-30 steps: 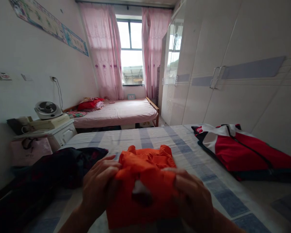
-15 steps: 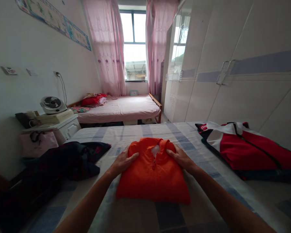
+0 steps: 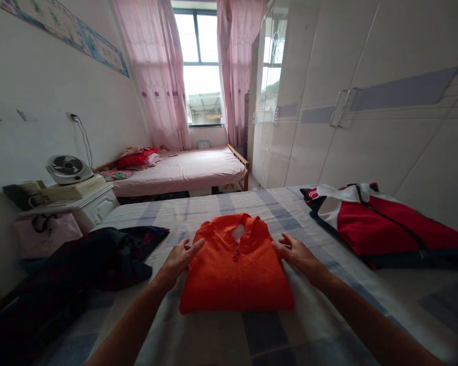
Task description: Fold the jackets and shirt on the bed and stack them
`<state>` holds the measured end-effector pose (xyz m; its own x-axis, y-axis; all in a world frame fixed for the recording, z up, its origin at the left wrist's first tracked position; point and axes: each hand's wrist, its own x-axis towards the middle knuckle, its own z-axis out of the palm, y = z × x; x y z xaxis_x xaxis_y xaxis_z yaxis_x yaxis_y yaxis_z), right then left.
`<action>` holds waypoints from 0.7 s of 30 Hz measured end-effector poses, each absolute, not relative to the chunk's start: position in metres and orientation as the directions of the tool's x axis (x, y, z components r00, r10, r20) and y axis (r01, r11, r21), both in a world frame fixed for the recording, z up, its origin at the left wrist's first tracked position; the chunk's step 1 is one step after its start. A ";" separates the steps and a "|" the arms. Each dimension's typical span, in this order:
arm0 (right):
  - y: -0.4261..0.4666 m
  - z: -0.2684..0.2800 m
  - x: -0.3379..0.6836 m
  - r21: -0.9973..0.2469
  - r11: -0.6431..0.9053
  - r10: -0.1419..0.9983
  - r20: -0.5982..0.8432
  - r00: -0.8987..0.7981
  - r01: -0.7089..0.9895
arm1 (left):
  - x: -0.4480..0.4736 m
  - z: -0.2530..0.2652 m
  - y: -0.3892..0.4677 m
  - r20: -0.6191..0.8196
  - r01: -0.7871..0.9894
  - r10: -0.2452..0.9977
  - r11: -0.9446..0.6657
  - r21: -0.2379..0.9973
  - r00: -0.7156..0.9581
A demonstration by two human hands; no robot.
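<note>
An orange zip-up jacket [image 3: 237,279] lies folded into a neat block on the bed, its collar away from me and the zip pull at the neck. My left hand [image 3: 180,259] is at its left edge, fingers apart and thumb against the cloth. On the other side, my right hand [image 3: 295,254] is open beside the jacket's right edge, its thumb near or touching the fabric. Neither hand grips anything.
Folded red, white and black jackets [image 3: 385,223] lie at the right of the bed [image 3: 275,325]. Dark crumpled clothing [image 3: 99,259] is heaped at left, before a cabinet [image 3: 99,203] with a fan [image 3: 69,169]. A wardrobe [image 3: 328,152] lines the right wall.
Both hands have let go of the jacket's shoulders and drawn outward to its sides. The jacket stays folded in place, while the whole view has turned slightly to the right.
</note>
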<state>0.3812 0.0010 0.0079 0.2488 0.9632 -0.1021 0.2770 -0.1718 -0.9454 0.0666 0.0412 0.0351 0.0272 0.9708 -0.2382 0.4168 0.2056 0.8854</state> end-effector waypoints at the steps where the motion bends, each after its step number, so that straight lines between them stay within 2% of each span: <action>1: -0.009 0.008 0.382 -0.963 -0.190 0.964 -0.146 0.222 0.190 | 0.065 0.037 0.037 -0.293 0.359 0.953 0.247 0.900 0.078; 3: -0.027 0.010 0.382 -0.977 -0.210 0.971 -0.206 0.122 0.027 | 0.065 0.038 0.031 -0.362 0.242 0.915 0.316 0.918 0.179; 7: -0.044 0.020 0.377 -0.942 -0.249 0.968 -0.237 -0.080 -0.226 | 0.079 0.036 0.025 -0.377 0.007 0.870 0.395 0.919 0.318; 11: -0.050 0.029 0.376 -0.875 -0.249 0.968 -0.216 -0.127 -0.416 | 0.099 0.034 0.019 -0.456 -0.182 0.815 0.540 0.822 0.358; 14: -0.063 0.030 0.379 -0.862 -0.191 0.981 -0.159 -0.107 -0.470 | 0.110 0.032 0.012 -0.535 -0.321 0.779 0.624 0.713 0.327; 17: -0.081 0.021 0.376 -0.851 -0.095 0.993 -0.121 0.016 -0.517 | 0.119 0.031 0.004 -0.559 -0.435 0.767 0.641 0.633 0.317; 21: -0.100 0.000 0.350 -0.786 -0.029 0.980 -0.144 0.137 -0.618 | 0.140 0.032 -0.014 -0.553 -0.498 0.800 0.586 0.639 0.232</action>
